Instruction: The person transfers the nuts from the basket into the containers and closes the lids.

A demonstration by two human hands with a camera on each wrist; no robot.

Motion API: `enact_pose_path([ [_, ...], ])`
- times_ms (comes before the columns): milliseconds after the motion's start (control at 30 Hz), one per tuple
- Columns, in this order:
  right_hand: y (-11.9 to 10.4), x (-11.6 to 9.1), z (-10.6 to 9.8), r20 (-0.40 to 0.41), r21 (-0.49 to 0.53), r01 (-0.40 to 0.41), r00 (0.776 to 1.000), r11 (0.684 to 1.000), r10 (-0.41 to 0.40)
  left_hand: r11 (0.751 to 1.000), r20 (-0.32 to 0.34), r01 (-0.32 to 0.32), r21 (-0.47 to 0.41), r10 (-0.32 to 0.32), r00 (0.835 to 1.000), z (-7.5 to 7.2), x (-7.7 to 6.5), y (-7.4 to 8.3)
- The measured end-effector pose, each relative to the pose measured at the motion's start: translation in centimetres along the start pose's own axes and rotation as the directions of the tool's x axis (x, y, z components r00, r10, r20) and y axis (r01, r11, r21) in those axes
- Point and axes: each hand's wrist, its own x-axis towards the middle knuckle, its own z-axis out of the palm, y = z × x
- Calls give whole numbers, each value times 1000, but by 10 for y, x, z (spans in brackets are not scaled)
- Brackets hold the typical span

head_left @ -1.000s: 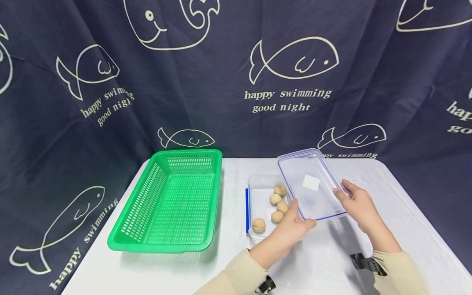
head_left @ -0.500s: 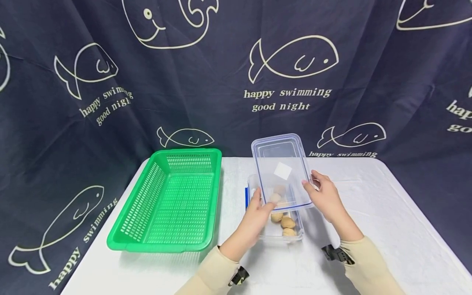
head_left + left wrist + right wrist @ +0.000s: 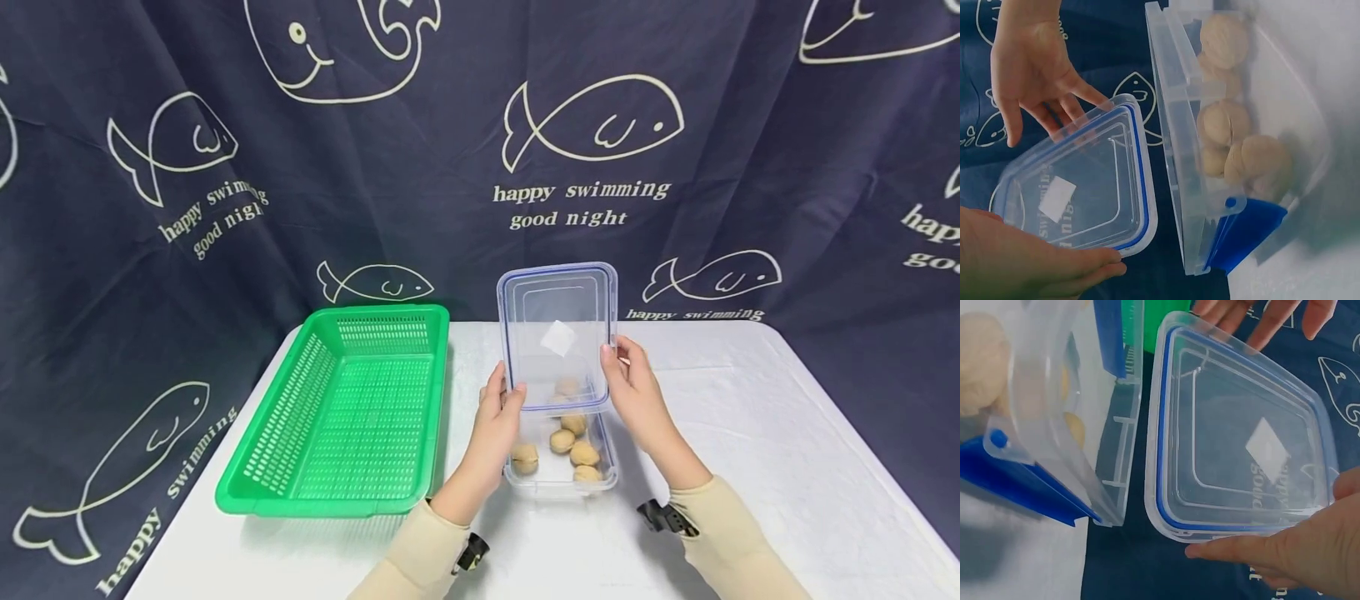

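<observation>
A clear plastic lid (image 3: 558, 358) with a blue seal and a white square label is held up, tilted, over the far half of a clear food container (image 3: 558, 482). Its left edge is gripped by my left hand (image 3: 491, 433), thumb in front. My right hand (image 3: 641, 404) grips the right edge, thumb also in front. Inside the container lie several walnuts (image 3: 584, 454); those at the back show dimly through the lid. In the left wrist view a gap separates the lid from the container, whose blue clip (image 3: 1247, 234) hangs folded outward.
To the left stands a green plastic basket (image 3: 375, 433) with perforated walls and nothing in it. Both stand on a white-covered table (image 3: 757, 467). Behind it hangs a dark blue curtain (image 3: 450, 167) printed with fish and lettering.
Both hands have carried the lid leftward, from right of the container to over its far part. The lid has also turned straighter and is tilted up more. Container and basket have stayed put.
</observation>
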Motion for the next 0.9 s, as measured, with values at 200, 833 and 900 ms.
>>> enact_pose_path([
  [200,2,-2,1,30,17,41,999,999,-41,1000,-16,-3,-18,3,1000,-5,5,1],
  [833,19,-12,-15,255,407,15,958,913,-129,949,-19,-36,-314,31,999,-10,11,-11],
  [900,21,-14,-17,278,387,-23,956,922,-93,955,-27,-34,-294,27,999,-9,11,-14],
])
